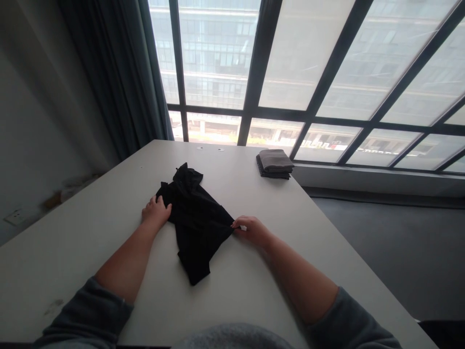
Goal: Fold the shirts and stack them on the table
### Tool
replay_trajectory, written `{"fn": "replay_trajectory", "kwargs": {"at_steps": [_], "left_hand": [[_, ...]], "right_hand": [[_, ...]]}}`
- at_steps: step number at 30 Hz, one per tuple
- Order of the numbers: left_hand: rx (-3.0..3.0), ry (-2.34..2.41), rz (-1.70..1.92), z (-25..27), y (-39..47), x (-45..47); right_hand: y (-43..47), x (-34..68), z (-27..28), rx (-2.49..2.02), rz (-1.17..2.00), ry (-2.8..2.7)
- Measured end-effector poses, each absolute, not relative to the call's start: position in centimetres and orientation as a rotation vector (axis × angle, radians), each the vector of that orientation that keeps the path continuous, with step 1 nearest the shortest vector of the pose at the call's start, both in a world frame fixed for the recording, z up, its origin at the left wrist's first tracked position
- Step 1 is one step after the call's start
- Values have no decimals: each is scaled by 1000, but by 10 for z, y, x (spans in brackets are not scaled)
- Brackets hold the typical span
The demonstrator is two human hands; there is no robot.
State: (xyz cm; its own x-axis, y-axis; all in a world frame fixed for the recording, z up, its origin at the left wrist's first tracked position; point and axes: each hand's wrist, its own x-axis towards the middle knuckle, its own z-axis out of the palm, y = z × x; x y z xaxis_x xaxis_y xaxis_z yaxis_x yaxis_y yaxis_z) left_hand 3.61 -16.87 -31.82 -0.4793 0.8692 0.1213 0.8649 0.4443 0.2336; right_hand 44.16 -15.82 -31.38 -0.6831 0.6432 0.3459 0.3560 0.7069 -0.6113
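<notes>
A crumpled black garment (203, 218), perhaps a shirt, lies on the white table in front of me. Its lower end spreads toward me, while the far end is bunched up. My left hand (156, 212) rests on the bunched left part, fingers and thumb spread over the cloth. At the garment's right corner, my right hand (250, 229) pinches the fabric between thumb and fingers. Folds hide the exact cut of the garment.
A folded stack of grey and dark cloth (275, 163) sits near the table's far right corner. The white table (119, 213) reaches toward large windows (218, 53). A dark curtain (116, 72) hangs at the left, and grey floor (378, 242) lies beyond the right edge.
</notes>
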Motion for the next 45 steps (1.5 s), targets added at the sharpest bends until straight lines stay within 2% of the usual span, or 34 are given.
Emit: {"fn": "replay_trajectory", "kwargs": {"at_steps": [3,6,9,11,13,15,19,22,28,35,39,42,45], "left_hand": [[1506,2599,631,-317,-165,28],[1523,2546,748,-316,-164,29],[1685,2312,791,-313,-168,40],[1882,2062,641,-309,-173,52],[2032,1983,438,-304,-177,66],[2123,2133,424,-297,-179,83],[2188,2307,701,-287,-162,127],[2015,2276,660,-290,-135,158],[1794,2215,625,-304,-105,171],[2253,1786,829,-292,-141,179],[2617,1441,612,-290,-184,187],[2679,1353,520,-292,-210,184],[2580,1419,663,-292,-221,178]], "right_hand": [[-172,437,-299,-635,688,-2511],[-189,437,-281,-554,841,-2713],[-199,447,-265,-717,1235,-2876],[-200,456,-259,-817,1630,-2879],[-195,460,-257,-870,1816,-2708],[-184,453,-259,-963,1596,-2453],[-146,414,-273,-1117,805,-2100],[-118,385,-293,-1077,568,-2132],[-104,388,-329,-988,678,-2346],[-101,404,-323,-990,880,-1729],[-99,413,-315,-943,1143,-1448],[-106,420,-305,-880,1114,-1567],[-115,419,-292,-885,1017,-1699]]}}
